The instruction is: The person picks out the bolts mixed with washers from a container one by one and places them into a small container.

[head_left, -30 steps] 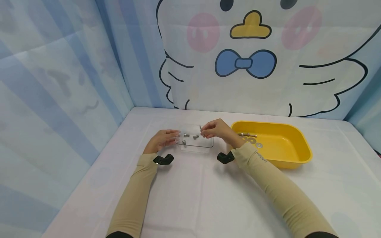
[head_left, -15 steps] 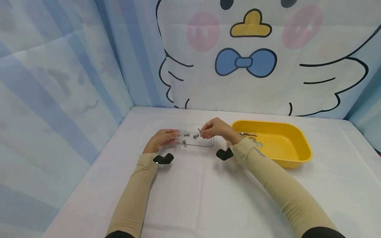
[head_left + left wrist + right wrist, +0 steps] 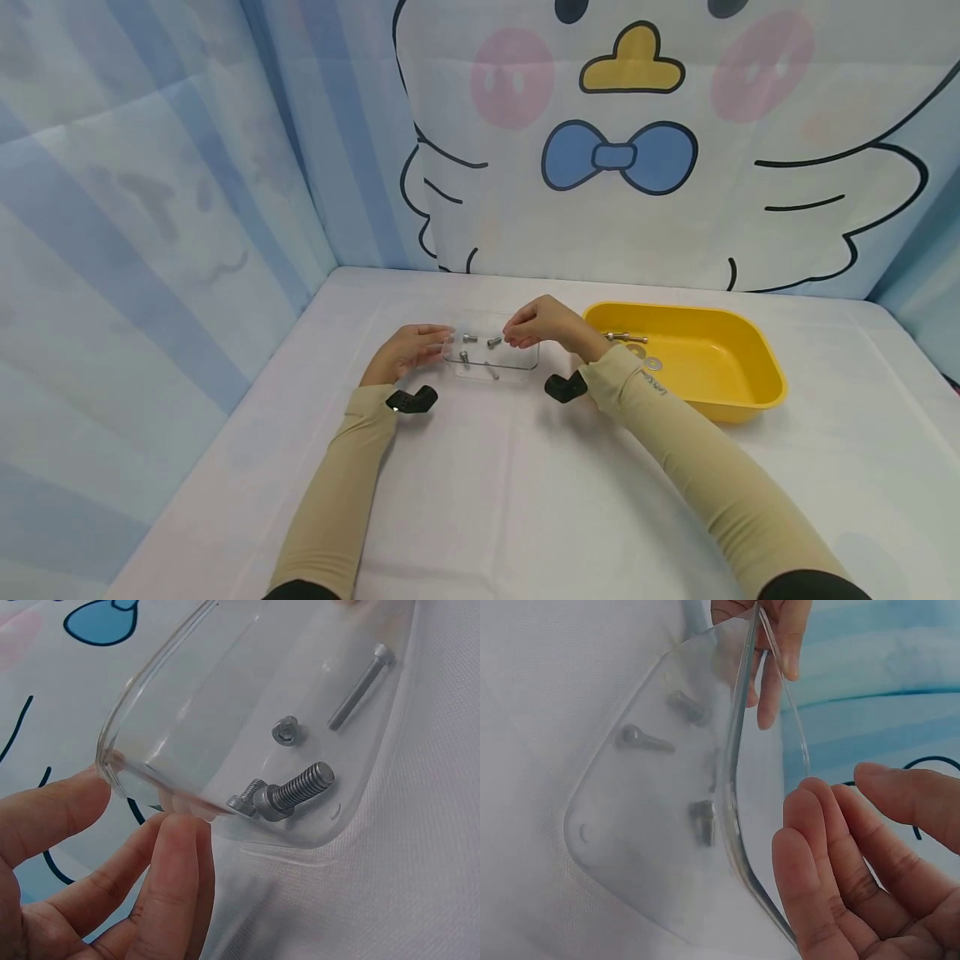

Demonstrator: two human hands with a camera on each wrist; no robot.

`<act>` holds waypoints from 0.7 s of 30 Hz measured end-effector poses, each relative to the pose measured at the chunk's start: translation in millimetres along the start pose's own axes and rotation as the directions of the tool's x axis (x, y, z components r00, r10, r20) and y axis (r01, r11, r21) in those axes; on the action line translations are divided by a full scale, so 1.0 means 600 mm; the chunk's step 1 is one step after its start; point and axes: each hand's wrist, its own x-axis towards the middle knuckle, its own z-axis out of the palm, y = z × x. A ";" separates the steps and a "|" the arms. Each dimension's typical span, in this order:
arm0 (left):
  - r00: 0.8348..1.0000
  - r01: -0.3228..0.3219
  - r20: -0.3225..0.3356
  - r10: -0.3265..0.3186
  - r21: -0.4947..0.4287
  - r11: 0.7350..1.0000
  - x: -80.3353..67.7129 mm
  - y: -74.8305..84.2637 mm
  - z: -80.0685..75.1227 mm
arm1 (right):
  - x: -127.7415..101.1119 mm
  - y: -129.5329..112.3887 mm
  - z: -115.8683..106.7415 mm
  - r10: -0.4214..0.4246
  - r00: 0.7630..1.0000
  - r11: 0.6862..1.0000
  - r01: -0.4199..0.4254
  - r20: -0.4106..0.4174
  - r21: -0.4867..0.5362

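Note:
A clear plastic box [image 3: 491, 367] stands on the white cloth between both hands. Several metal socket-head screws lie inside it: a long thin screw [image 3: 361, 688], a thick short screw [image 3: 300, 789], and smaller ones, such as the screw [image 3: 286, 732] seen head-on. My left hand [image 3: 411, 350] touches the box's left end, its fingers fairly straight against the outer wall and the thumb near the rim. Over the box's right end is my right hand [image 3: 546, 323]. In the right wrist view its fingers [image 3: 821, 825] are loosely bent, thumb apart, with nothing visible between them.
A yellow tray [image 3: 772, 392] stands to the right of the box, partly behind the right forearm. In it lie a metal bolt [image 3: 628, 338] and washers, one washer [image 3: 653, 364] showing fully. A printed cloth backdrop [image 3: 615, 242] rises behind the table.
The long thin screw that the right hand pinched has left its fingers and now lies in the box near the front. The left hand has stayed at the box's end.

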 end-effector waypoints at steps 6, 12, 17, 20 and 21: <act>1.000 -0.006 0.007 0.006 0.003 1.000 0.001 -0.001 0.000 | 0.000 0.011 -0.004 -0.008 1.000 0.995 0.007 0.007 0.104; 1.000 -0.005 0.010 0.005 -0.014 1.000 -0.002 0.001 0.000 | -0.003 0.015 -0.006 -0.019 1.000 0.988 0.016 0.015 0.151; 1.000 -0.010 0.005 0.010 -0.020 1.000 -0.004 0.002 0.001 | -0.005 0.012 -0.006 -0.017 1.000 0.988 0.016 0.010 0.151; 1.000 -0.008 -0.001 0.008 -0.029 1.000 -0.004 0.002 0.002 | -0.006 0.012 -0.005 -0.018 1.000 0.988 0.016 0.013 0.154; 1.000 -0.008 -0.003 0.008 -0.031 0.999 -0.004 0.002 0.003 | -0.007 0.011 -0.005 -0.021 1.000 0.988 0.019 0.016 0.155</act>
